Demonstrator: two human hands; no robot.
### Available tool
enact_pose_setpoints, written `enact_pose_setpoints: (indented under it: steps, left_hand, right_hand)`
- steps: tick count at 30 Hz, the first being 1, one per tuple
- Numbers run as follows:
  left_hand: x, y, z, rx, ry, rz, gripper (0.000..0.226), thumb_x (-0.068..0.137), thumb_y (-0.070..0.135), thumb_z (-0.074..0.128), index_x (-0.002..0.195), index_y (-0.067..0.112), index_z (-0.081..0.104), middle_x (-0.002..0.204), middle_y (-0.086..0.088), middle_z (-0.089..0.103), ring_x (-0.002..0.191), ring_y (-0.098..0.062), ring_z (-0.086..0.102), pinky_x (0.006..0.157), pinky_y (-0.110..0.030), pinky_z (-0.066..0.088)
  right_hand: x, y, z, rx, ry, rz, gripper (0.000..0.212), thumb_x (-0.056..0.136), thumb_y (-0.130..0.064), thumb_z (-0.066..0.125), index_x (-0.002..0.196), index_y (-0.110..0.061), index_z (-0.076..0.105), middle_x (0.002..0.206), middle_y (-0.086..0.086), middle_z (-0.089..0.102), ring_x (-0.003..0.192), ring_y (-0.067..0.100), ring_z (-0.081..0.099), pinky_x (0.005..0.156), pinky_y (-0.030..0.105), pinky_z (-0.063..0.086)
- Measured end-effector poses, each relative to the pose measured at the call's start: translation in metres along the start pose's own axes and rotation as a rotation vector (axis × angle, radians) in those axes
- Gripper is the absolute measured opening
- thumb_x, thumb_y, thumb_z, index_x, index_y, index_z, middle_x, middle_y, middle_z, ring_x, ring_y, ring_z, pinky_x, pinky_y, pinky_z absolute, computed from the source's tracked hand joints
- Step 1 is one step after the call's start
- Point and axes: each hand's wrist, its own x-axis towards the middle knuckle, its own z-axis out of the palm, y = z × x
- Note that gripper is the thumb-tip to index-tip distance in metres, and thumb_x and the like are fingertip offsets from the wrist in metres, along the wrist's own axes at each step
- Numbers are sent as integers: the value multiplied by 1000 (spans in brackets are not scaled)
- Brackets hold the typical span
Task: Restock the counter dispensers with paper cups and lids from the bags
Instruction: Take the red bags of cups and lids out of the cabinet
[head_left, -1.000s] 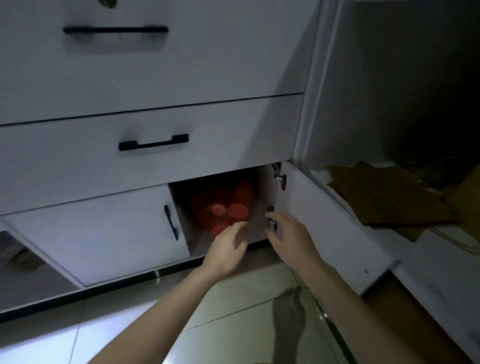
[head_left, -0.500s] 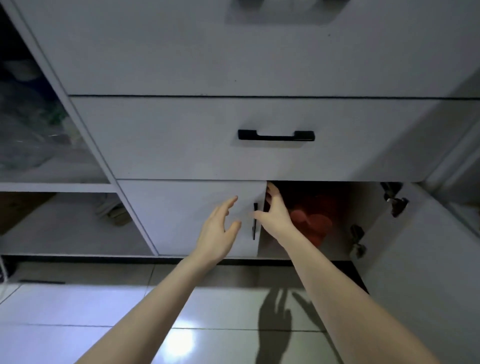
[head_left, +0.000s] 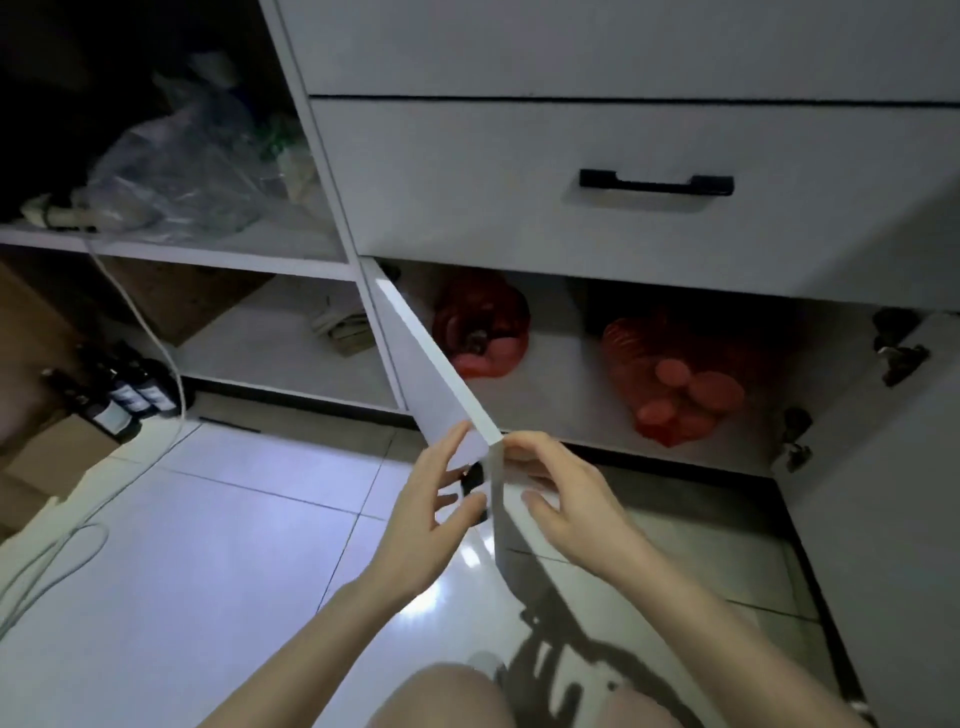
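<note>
Both bare forearms reach forward from the lower edge of the view and converge near the middle. The left hand (head_left: 426, 512) is held upright with its palm turned right, fingers spread and loosely curled, thumb uppermost. The right hand (head_left: 563, 501) faces it, palm turned left, thumb and forefinger pinched together at the top while the other fingers curl below. Two bare knees show at the bottom edge.

This looked like the back of a café or small food shop. White cabinets (head_left: 519, 208) stood on a tiled floor (head_left: 208, 545); beyond the hands (head_left: 426, 514), red bagged cup stock (head_left: 675, 384) filled a low cupboard, and left of them open shelves (head_left: 218, 254) held plastic bags (head_left: 171, 176), with dark bottles (head_left: 124, 395) on the floor.
</note>
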Motion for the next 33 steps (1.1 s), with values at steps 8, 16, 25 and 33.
enact_pose_setpoints:
  steps: [8,16,25,33]
  left_hand:
    - [-69,-28,-46,61,392,-153,67,92,20,61,144,48,30,126,45,44,123,11,42,101,-22,36]
    - [-60,-46,-129,-29,635,-243,63,88,1,56,138,32,35,133,22,47,124,-1,47,72,-3,46]
    - [-51,-72,-157,173,725,-323,86,86,13,58,152,38,10,155,17,23,138,-2,30,105,-33,38]
    - [-9,-97,-48,325,530,-167,59,88,-1,52,134,35,42,130,17,40,122,11,38,95,-12,37]
  right_hand:
    - [48,-41,76,-175,-323,-183,69,83,-2,51,138,-41,40,150,-22,33,134,-3,34,107,22,32]
    - [112,-66,165,-374,-501,-357,83,85,-5,47,150,-43,12,160,-16,4,144,14,20,110,35,35]
    - [156,-67,189,-376,-455,-357,79,86,-6,48,151,-37,17,159,-16,10,140,14,28,104,31,38]
    - [138,37,96,-378,-230,-31,62,92,-13,50,147,-31,30,157,-11,22,141,13,27,113,29,26]
